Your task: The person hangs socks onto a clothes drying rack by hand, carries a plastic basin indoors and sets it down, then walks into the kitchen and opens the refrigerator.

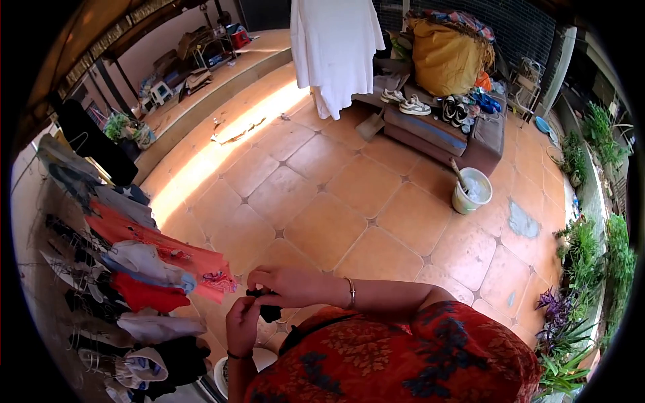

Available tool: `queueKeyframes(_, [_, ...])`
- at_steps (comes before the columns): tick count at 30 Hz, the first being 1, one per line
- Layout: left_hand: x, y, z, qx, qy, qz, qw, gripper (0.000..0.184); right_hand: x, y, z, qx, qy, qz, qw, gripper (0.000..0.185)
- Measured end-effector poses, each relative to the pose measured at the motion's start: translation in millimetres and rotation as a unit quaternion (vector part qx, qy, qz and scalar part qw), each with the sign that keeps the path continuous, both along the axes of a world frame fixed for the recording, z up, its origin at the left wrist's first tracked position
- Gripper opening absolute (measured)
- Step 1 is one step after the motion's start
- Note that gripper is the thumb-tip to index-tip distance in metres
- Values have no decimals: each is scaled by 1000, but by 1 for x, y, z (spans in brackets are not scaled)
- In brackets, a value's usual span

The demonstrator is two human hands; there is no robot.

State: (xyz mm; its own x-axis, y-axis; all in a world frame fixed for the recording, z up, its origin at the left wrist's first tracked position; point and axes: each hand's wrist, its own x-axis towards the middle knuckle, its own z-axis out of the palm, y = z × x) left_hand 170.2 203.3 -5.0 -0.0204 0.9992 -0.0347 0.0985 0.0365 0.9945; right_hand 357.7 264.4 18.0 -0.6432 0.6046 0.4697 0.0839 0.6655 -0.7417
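My right hand (287, 285), with a thin bracelet on its wrist, reaches in from the right. My left hand (242, 326), with a dark band at the wrist, comes up from the bottom edge. Their fingertips meet, pinched on a small black cloth (271, 314) that is partly covered by the hands; its exact kind is unclear. Just left of them hang clothes, among them a coral-red garment (168, 252) with a patterned end and a bright red piece (144, 292). Under my left forearm a white tub (220, 376) shows in part.
A white shirt (339, 54) hangs at the top centre. Behind it stands a brown sofa (430, 134) with several shoes and a yellow-covered bundle (440, 57). A white bucket (472, 191) with a stick in it is on the tiled floor. Plants (584, 258) line the right side.
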Motion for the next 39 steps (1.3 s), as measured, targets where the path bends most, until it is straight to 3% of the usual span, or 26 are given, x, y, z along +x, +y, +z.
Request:
queueKeyframes(2, [4,-2,10,80,137,-56,986,8,-4,4,1,-28,0,-26,999,22])
queueKeyframes(3, [1,0,11,104,191,-75,973,9,-5,9,-1,-45,-32,18,998,23])
queueKeyframes(8, [3,1,17,97,205,-58,972,9,-1,20,-8,-62,-92,72,991,23])
queueKeyframes(10, [-1,1,10,123,212,-30,969,10,-5,19,-4,7,-217,61,974,22])
queueKeyframes(12, [5,-2,18,135,256,3,957,11,-6,20,-8,-8,-153,57,987,26])
queueKeyframes(14, [-1,-3,7,154,267,19,951,13,-4,20,7,-10,-168,57,984,23])
queueKeyframes(20, [3,-16,25,143,375,49,914,18,-18,32,8,97,-147,57,983,16])
queueKeyframes(24, [2,-24,20,116,362,107,919,22,-26,38,19,62,-134,96,984,14])
queueKeyframes(26, [4,-26,10,127,222,162,953,22,-31,43,19,83,-121,131,981,13])
queueKeyframes(27, [4,-28,7,125,220,176,951,22,-34,44,19,97,-104,151,978,13])
queueKeyframes(29, [6,-31,4,71,49,177,980,19,-39,48,22,106,-98,184,972,14])
queueKeyframes(34, [18,-52,20,52,104,259,959,15,-57,53,22,104,-100,268,952,16])
queueKeyframes(36, [20,-70,29,47,132,290,947,16,-64,49,26,43,-106,345,932,17])
queueKeyframes(38, [17,-91,35,163,264,275,910,18,-70,39,37,12,-85,388,918,19])
queueKeyframes(39, [17,-104,39,126,257,289,914,21,-75,35,41,-19,-63,418,906,21])
